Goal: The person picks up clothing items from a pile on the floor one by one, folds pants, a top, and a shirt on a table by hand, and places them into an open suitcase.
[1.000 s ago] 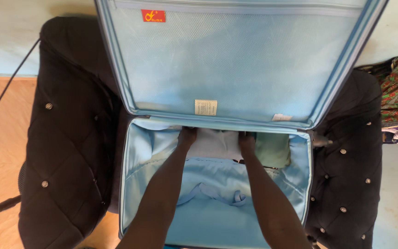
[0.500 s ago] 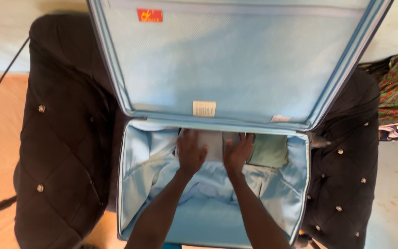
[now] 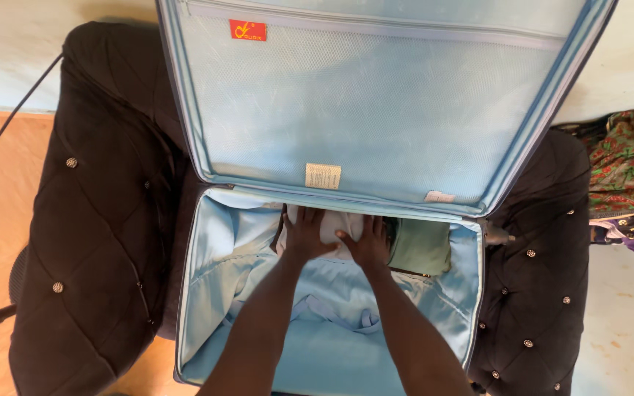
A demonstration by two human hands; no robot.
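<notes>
Where pale lining sags, left hand, right hand flat on soft white folded cloth.

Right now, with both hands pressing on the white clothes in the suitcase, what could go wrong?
The lid stands open just above the left hand and right hand; if it tips forward it may fall on them. The suitcase sits on a soft black seat, so hard pressing might rock or slide it. Pushing the white clothes could also bunch them against the green cloth and crease both.
</notes>
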